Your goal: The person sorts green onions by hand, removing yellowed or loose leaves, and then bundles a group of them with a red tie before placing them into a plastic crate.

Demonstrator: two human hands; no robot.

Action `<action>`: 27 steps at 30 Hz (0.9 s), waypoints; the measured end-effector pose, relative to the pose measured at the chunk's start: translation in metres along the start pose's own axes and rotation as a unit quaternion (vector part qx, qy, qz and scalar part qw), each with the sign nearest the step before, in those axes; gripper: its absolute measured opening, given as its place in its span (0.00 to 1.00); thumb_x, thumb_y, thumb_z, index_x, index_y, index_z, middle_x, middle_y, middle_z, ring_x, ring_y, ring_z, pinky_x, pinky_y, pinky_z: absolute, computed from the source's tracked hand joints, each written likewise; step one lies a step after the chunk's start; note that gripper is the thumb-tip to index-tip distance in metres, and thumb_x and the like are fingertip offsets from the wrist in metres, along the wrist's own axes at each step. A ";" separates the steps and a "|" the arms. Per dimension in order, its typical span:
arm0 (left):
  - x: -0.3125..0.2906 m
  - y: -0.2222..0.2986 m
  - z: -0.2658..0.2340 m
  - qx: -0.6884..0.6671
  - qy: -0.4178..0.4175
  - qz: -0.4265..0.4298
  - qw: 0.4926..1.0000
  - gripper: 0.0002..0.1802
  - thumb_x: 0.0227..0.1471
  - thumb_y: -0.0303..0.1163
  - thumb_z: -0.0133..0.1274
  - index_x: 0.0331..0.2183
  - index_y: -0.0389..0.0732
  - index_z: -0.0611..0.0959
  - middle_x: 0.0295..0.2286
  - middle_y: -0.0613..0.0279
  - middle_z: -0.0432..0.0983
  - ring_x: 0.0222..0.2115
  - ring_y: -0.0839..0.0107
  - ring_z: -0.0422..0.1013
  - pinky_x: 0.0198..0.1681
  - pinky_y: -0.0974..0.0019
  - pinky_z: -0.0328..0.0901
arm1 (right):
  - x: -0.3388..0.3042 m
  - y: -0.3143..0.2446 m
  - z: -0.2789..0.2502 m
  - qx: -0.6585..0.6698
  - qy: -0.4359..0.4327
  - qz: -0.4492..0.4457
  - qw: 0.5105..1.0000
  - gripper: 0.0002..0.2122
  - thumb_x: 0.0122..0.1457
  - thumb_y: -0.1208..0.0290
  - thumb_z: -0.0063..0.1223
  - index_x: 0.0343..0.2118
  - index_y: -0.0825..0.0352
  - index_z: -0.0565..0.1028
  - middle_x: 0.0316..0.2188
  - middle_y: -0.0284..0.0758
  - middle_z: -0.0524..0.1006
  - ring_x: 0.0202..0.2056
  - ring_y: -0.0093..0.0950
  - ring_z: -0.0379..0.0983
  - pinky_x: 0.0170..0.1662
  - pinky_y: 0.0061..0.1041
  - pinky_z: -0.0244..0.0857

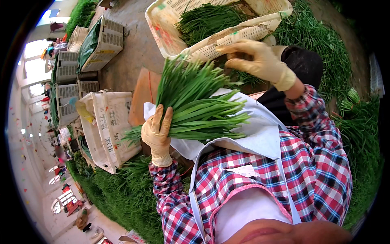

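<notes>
A thick bundle of green garlic chives (203,118) lies across my lap on a pale grey apron (260,142), fanned into an upper and a lower part. My left hand (157,134), in a cream rubber glove, is closed around the left side of the bundle, its fingers over the leaves. Beyond the bundle, at the right, my gloved right hand (260,61) is raised beside the near rim of a cream plastic crate (219,45). Its fingers are bent but apart, with nothing seen between them. More chives (211,22) lie inside that crate.
Large heaps of loose chives lie at the right (317,44) and lower left (118,191). A white crate (109,126) stands on its side to the left, near a brown board (143,93). Farther off are stacked crates (103,44) and, blurred, other people.
</notes>
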State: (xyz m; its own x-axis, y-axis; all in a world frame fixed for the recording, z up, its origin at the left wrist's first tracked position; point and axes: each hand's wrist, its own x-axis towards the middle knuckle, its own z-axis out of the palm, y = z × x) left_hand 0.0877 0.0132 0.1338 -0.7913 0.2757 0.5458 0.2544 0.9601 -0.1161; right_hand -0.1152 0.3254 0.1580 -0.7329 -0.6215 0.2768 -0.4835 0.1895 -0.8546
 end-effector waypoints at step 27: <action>-0.010 -0.008 0.024 -0.129 0.039 -0.185 0.974 0.35 0.45 0.22 0.60 0.58 0.41 0.72 0.53 0.47 0.71 0.51 0.52 0.72 0.51 0.60 0.68 | -0.046 -0.030 0.070 0.036 -0.187 -0.219 0.957 0.07 0.57 0.67 0.59 0.32 0.65 0.83 0.26 0.36 0.79 0.27 0.36 0.76 0.29 0.33 0.69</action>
State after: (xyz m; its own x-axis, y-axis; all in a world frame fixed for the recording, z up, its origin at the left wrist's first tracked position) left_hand 0.0804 0.0042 0.1089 -0.8132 -0.1000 0.5734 0.0993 0.9468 0.3060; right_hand -0.0331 0.2951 0.1398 -0.2384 -0.8602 0.4507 -0.6616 -0.1959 -0.7238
